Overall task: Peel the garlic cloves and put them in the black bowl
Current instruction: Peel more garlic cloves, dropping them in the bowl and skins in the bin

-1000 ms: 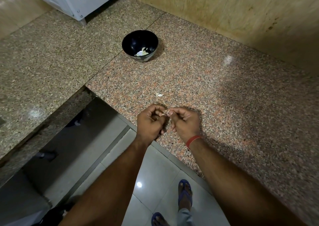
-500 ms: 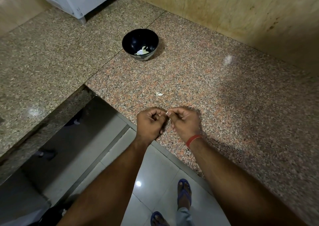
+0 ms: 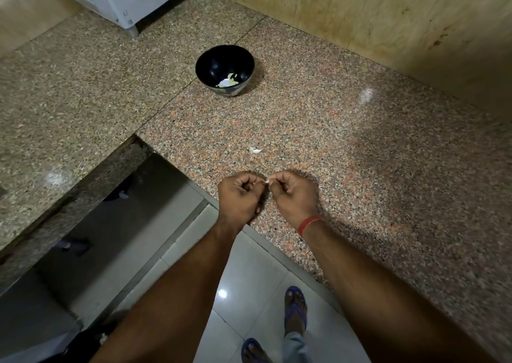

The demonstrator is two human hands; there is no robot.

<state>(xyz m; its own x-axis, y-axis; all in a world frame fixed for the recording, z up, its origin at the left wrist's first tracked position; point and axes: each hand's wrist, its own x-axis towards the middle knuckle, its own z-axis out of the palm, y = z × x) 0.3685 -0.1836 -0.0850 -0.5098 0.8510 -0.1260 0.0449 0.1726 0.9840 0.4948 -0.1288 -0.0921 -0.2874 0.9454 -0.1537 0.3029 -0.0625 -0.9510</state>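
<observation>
2 hands [image 3: 266, 193], 1 bowl [image 3: 225, 70] (black), 1 loose clove [image 3: 255, 150].

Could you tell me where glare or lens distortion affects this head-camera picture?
Head view: bright glare spots on the granite counter and the floor tile; wide-angle bending curves the wall line and stretches the forearms; the black bowl stays sharp.

A single wide-angle head camera looks steeply down and forward from close above the person's forearms. The granite counter [image 3: 346, 140] fills the middle and right of the frame, the wall [image 3: 360, 10] the upper right, the tiled floor [image 3: 249, 274] the bottom centre.
</observation>
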